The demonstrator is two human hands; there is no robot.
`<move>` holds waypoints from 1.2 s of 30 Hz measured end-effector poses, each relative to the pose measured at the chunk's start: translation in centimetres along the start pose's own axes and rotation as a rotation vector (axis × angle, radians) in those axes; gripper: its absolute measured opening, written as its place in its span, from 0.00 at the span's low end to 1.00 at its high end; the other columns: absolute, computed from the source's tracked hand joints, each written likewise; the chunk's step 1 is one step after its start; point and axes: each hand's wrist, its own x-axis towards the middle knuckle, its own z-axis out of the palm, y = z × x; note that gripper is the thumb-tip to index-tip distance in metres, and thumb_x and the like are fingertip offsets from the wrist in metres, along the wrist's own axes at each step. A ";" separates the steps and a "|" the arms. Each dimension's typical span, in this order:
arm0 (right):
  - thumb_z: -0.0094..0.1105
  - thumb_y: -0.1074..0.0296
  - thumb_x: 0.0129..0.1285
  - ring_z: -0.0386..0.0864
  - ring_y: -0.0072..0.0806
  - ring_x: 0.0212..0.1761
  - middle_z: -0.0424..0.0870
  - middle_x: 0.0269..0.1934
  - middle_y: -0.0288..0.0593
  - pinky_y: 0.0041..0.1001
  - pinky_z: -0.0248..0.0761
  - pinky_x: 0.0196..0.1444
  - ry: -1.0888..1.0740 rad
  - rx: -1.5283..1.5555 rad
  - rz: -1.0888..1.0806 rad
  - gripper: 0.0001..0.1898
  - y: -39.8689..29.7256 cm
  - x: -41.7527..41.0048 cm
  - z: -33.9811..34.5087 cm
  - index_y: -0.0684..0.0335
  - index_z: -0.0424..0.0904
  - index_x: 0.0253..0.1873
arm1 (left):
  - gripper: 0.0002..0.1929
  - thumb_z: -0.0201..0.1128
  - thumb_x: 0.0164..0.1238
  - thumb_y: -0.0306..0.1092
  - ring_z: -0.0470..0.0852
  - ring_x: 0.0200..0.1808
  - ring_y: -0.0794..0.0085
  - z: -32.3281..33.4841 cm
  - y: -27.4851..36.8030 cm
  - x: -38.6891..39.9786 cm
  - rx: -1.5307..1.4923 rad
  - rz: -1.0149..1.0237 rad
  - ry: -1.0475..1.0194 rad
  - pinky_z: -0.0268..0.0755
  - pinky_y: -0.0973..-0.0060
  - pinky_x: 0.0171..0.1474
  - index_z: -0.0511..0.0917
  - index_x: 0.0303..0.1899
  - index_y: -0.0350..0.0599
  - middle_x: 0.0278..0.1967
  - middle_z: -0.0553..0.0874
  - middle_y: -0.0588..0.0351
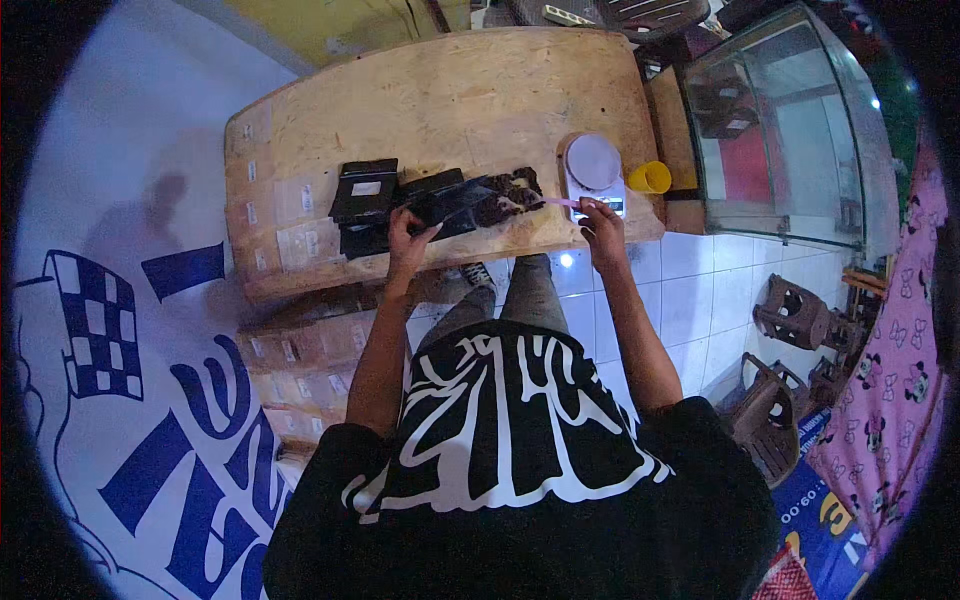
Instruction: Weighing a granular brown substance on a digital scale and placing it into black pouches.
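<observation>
My left hand grips the near left end of a black plastic pouch that lies on the wooden table. At the pouch's right end is a dark brown, clumpy material with pale patches; whether it is inside or beside the pouch is hard to tell. My right hand pinches a thin pink handle, whose far tip meets the dark material. Just beyond that hand stands a white digital kitchen scale with a round plate and a lit display. Left of my left hand is a stack of flat black pouches.
A yellow plastic cup stands right of the scale on the wooden table. A glass display case rises beyond the table's right end. Brown plastic stools stand on the tiled floor to the right. Cardboard boxes sit under the table.
</observation>
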 end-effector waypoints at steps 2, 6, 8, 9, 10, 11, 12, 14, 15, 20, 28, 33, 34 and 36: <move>0.61 0.64 0.61 0.72 0.16 0.30 0.81 0.34 0.32 0.17 0.64 0.31 -0.010 -0.006 -0.020 0.09 -1.3 -0.6 0.3 0.59 0.80 0.43 | 0.15 0.73 0.47 0.29 0.72 0.36 0.66 0.4 1.4 0.1 -0.005 0.016 -0.001 0.65 0.73 0.43 0.69 0.26 0.42 0.32 0.70 0.56; 0.60 0.65 0.62 0.73 0.16 0.32 0.80 0.35 0.31 0.17 0.65 0.36 -0.106 -0.012 -0.077 0.09 -2.9 -1.7 3.1 0.59 0.80 0.45 | 0.16 0.73 0.43 0.28 0.73 0.40 0.65 0.3 1.3 0.0 0.035 0.114 0.041 0.65 0.70 0.46 0.69 0.25 0.42 0.34 0.72 0.55; 0.60 0.66 0.62 0.74 0.17 0.32 0.81 0.34 0.32 0.18 0.67 0.36 -0.123 -0.113 -0.142 0.09 -4.1 -2.8 5.5 0.61 0.80 0.45 | 0.16 0.74 0.43 0.28 0.73 0.42 0.64 0.4 2.0 0.0 0.012 0.108 0.037 0.65 0.69 0.48 0.69 0.25 0.41 0.35 0.73 0.54; 0.60 0.68 0.62 0.76 0.18 0.33 0.82 0.34 0.33 0.19 0.69 0.37 -0.143 -0.213 -0.206 0.10 -4.2 -3.2 6.7 0.63 0.80 0.46 | 0.17 0.74 0.42 0.28 0.73 0.43 0.63 0.5 2.4 0.0 -0.008 0.103 0.038 0.65 0.68 0.49 0.69 0.25 0.41 0.36 0.74 0.54; 0.60 0.68 0.61 0.76 0.18 0.33 0.82 0.33 0.35 0.19 0.69 0.37 -0.183 -0.246 -0.321 0.10 -3.3 -2.8 7.5 0.65 0.80 0.46 | 0.17 0.74 0.42 0.28 0.73 0.43 0.63 0.6 2.4 0.1 -0.009 0.106 0.036 0.65 0.68 0.49 0.69 0.25 0.41 0.36 0.74 0.54; 0.60 0.69 0.61 0.77 0.19 0.33 0.83 0.32 0.36 0.20 0.70 0.36 -0.222 -0.280 -0.435 0.11 -2.5 -2.5 8.3 0.66 0.80 0.46 | 0.17 0.74 0.43 0.28 0.74 0.43 0.63 0.7 2.4 0.1 0.005 0.086 0.026 0.65 0.68 0.49 0.69 0.26 0.41 0.37 0.74 0.54; 0.61 0.70 0.60 0.79 0.24 0.32 0.84 0.32 0.41 0.23 0.71 0.36 -0.201 -0.531 -0.460 0.11 -2.9 -3.5 9.8 0.67 0.81 0.45 | 0.17 0.74 0.43 0.29 0.74 0.44 0.63 0.5 2.0 -0.1 0.024 0.058 0.026 0.65 0.68 0.50 0.69 0.26 0.41 0.37 0.75 0.53; 0.62 0.69 0.59 0.79 0.26 0.32 0.84 0.33 0.44 0.24 0.72 0.36 -0.249 -0.698 -0.598 0.10 -2.8 -4.5 10.8 0.66 0.82 0.44 | 0.17 0.74 0.43 0.29 0.74 0.43 0.63 0.8 2.0 0.0 0.011 0.081 0.035 0.65 0.69 0.50 0.68 0.26 0.41 0.37 0.74 0.53; 0.63 0.69 0.58 0.80 0.28 0.32 0.84 0.34 0.47 0.25 0.72 0.36 -0.304 -0.864 -0.736 0.10 -2.7 -5.0 11.4 0.65 0.82 0.43 | 0.17 0.74 0.44 0.29 0.74 0.42 0.64 0.9 1.7 -0.2 0.001 0.101 0.050 0.65 0.70 0.50 0.68 0.26 0.41 0.36 0.74 0.53; 0.62 0.73 0.57 0.81 0.29 0.33 0.83 0.34 0.47 0.26 0.72 0.35 -0.122 -0.708 -0.906 0.08 -3.5 -5.7 9.9 0.65 0.82 0.42 | 0.15 0.73 0.47 0.30 0.73 0.39 0.66 0.7 -0.4 -0.5 0.050 0.152 0.086 0.65 0.74 0.47 0.70 0.27 0.42 0.35 0.73 0.55; 0.60 0.66 0.60 0.82 0.36 0.30 0.83 0.30 0.50 0.31 0.73 0.35 0.246 -0.746 -0.690 0.10 0.3 2.1 4.4 0.65 0.82 0.42 | 0.14 0.70 0.53 0.30 0.70 0.37 0.71 0.6 1.0 -1.0 -0.105 -0.064 0.040 0.63 0.75 0.44 0.69 0.29 0.41 0.32 0.68 0.59; 0.60 0.65 0.60 0.82 0.36 0.30 0.83 0.30 0.50 0.31 0.73 0.35 0.207 -0.663 -0.631 0.10 4.9 5.3 5.4 0.65 0.82 0.42 | 0.16 0.73 0.47 0.33 0.74 0.41 0.61 0.2 0.4 -0.8 0.005 0.022 0.069 0.66 0.69 0.47 0.71 0.27 0.39 0.39 0.73 0.50; 0.61 0.64 0.59 0.82 0.36 0.30 0.83 0.30 0.50 0.31 0.73 0.35 0.172 -0.646 -0.616 0.11 5.8 5.7 5.5 0.64 0.82 0.42 | 0.16 0.73 0.47 0.33 0.74 0.41 0.61 0.1 0.5 -0.9 0.009 0.020 0.070 0.66 0.69 0.47 0.71 0.27 0.39 0.39 0.73 0.50; 0.61 0.63 0.59 0.82 0.33 0.30 0.84 0.30 0.50 0.30 0.73 0.35 0.100 -0.658 -0.554 0.13 7.9 7.1 5.1 0.65 0.81 0.43 | 0.15 0.71 0.51 0.32 0.70 0.36 0.68 0.4 1.0 -0.8 -0.021 -0.007 0.050 0.64 0.72 0.43 0.70 0.30 0.40 0.32 0.69 0.58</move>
